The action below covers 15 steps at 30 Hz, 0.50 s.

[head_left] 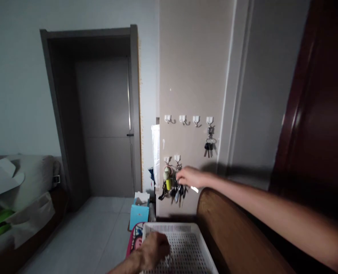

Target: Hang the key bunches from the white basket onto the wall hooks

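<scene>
My right hand (190, 176) reaches to the wall, its fingers pinched at the top of a bunch of keys (177, 193) below a white hook (177, 158). Beside it, another hook (167, 160) carries a key bunch with a pale green charm and a yellow tag (168, 185). Low in view, my left hand (157, 247) is closed above a white perforated basket (196, 230). A small shiny bit shows under its fingers, too blurred to name.
Higher on the wall, a hook (209, 120) holds more keys (209, 146); bare hooks (182, 118) line up to its left. A brown wooden board (228, 224) rises right of the basket. A blue box (139, 215) stands on the floor near a grey door (106, 125).
</scene>
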Available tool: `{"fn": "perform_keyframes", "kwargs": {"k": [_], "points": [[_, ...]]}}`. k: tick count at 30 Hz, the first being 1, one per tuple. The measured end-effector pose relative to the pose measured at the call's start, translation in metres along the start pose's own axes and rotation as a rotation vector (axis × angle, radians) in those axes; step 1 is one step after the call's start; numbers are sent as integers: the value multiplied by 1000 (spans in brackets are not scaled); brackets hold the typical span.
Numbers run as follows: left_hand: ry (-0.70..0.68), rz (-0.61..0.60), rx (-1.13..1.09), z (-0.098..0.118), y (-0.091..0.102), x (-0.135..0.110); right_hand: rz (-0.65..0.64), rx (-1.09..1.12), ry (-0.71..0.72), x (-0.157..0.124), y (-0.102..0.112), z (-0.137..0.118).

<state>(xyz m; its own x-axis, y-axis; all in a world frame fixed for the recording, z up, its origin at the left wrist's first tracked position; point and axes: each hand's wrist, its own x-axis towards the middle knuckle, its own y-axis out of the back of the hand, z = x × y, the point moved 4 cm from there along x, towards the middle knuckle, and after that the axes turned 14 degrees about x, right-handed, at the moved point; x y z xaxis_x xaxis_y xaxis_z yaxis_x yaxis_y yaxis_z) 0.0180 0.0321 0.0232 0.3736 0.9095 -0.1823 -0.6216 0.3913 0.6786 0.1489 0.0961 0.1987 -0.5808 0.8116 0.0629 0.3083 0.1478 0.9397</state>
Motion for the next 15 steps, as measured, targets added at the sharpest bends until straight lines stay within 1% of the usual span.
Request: {"fn": "perform_keyframes", "kwargs": {"k": [2, 3, 4, 5, 6, 7, 8, 10, 11, 13, 15], "points": [[26, 65, 22, 11, 4, 0, -102, -13, -9, -13, -55, 7], [33, 92, 24, 15, 5, 0, -139, -10, 1, -19, -79, 11], [35, 119, 20, 19, 5, 0, -167, -14, 7, -24, -98, 14], [34, 142, 11, 21, 5, 0, -185, -21, 5, -28, -113, 17], [28, 163, -8, 23, 5, 2, -204, -29, -3, -32, -124, 19], [21, 185, -42, 23, 6, 3, -217, -37, -10, -34, -130, 22], [11, 209, -94, 23, 8, 6, -222, -41, -18, -35, -131, 23], [-13, 258, -231, 22, 12, 12, -224, -14, -17, -35, -125, 24], [-28, 277, -302, 22, 14, 15, -232, 27, -17, -34, -120, 24], [-57, 289, -418, 23, 15, 20, -296, 159, -53, -33, -113, 26], [-65, 257, -508, 25, 9, 20, -368, 262, -125, -35, -115, 31]]}}
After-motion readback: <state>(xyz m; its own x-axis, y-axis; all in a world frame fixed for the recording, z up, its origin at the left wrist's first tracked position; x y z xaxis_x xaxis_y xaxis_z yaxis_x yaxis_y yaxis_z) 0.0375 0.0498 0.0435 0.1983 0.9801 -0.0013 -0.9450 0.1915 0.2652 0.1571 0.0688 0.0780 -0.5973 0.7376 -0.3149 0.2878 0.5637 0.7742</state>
